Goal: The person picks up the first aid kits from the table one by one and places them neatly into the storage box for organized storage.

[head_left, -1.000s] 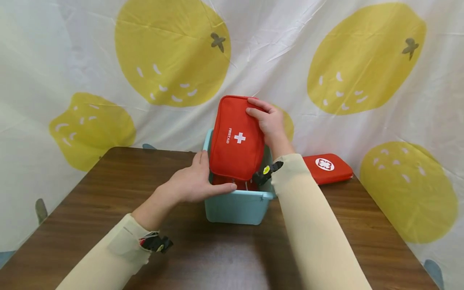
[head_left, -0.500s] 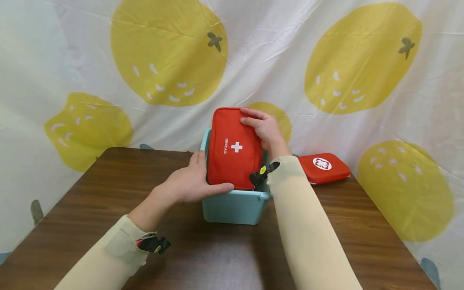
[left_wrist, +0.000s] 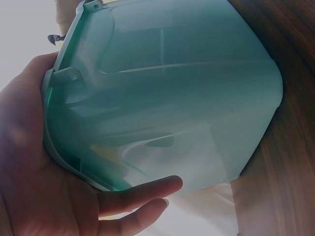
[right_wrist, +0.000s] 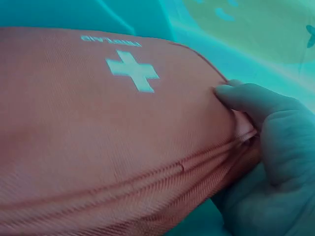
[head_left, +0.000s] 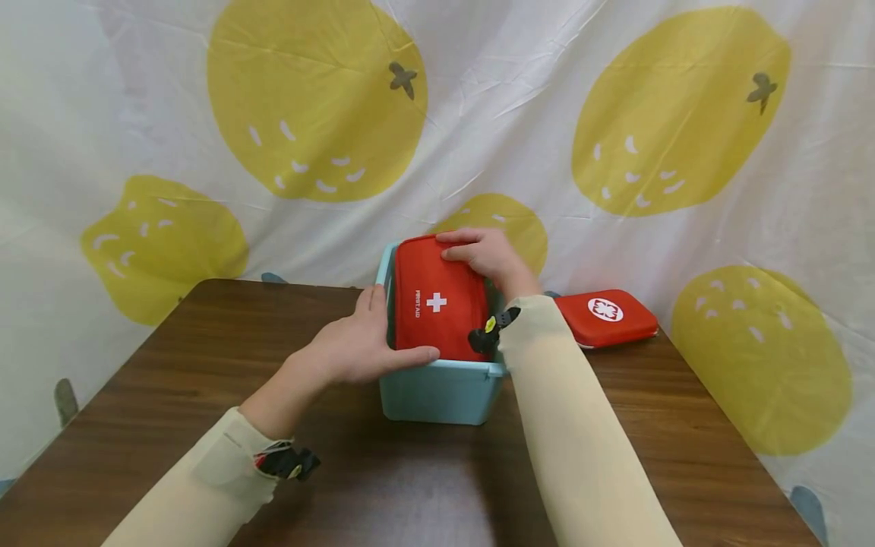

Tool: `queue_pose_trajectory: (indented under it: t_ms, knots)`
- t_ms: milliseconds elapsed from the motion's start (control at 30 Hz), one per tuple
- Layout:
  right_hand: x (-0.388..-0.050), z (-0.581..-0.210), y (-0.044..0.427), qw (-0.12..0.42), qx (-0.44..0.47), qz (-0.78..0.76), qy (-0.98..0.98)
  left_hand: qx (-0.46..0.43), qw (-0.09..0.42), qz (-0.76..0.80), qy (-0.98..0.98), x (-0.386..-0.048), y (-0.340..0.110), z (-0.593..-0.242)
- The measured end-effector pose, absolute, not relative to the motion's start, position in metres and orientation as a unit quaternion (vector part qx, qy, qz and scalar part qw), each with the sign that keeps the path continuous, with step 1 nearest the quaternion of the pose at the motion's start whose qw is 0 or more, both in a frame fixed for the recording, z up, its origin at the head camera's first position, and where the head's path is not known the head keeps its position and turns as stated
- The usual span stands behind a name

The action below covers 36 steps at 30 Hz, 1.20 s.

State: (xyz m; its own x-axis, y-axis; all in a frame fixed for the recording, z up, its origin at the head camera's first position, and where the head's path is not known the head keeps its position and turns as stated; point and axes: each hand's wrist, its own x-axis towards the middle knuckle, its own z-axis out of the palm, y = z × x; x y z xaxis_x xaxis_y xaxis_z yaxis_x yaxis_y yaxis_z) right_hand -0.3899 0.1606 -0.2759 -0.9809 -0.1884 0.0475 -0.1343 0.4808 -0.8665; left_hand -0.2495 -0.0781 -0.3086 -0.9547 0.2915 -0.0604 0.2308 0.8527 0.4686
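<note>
A red first-aid pouch with a white cross stands tilted inside a light blue plastic bin. My right hand pinches its top right corner, thumb on the front and fingers over the top edge. In the right wrist view, the pouch shows its zipper seam along the side. My left hand rests against the near left corner of the bin, thumb along the front rim and fingers straight along the left side. The left wrist view shows the bin's outer wall beside those fingers. The pouch's lower end is hidden.
A second red zip case with a white round emblem lies on the table right of the bin, partly behind the right sleeve. Brown wooden table surrounds the bin. A white curtain with yellow fruit prints hangs behind.
The right hand has moved down with the pouch, which has sunk deeper into the bin and covers what showed red beneath it. The left hand has stayed at the bin's corner.
</note>
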Motion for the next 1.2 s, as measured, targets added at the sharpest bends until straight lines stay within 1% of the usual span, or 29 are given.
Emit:
queue_pose_trajectory:
  t_ms: [100,333,467,633,967,1200]
  knots:
    - [-0.3894,-0.2753,0.1596,0.043,-0.102,-0.453,0.884,0.137,0.064,0.236,0.960,-0.2503,-0.0788,-0.3090]
    - [-0.3893,-0.2746,0.1574,0.097,-0.139,-0.354,0.920,0.136,0.062,0.243,0.958,-0.2506,-0.0790,-0.3096]
    - [-0.3879,-0.2756,0.1571,0.121,-0.145,-0.341,0.921,0.135,0.062,0.246,0.958,-0.2507,-0.0789,-0.3107]
    - [-0.3858,-0.2744,0.1566,0.134,-0.139,-0.347,0.918,0.137,0.059,0.240,0.959,-0.2504,-0.0789,-0.3103]
    - [-0.3909,-0.2759,0.1578,0.087,-0.108,-0.340,0.930,0.135,0.052,0.242,0.959,-0.2513,-0.0793,-0.3101]
    - [-0.3919,-0.2756,0.1591,0.071,-0.106,-0.368,0.921,0.137,0.053,0.250,0.957,-0.2498,-0.0803,-0.3084]
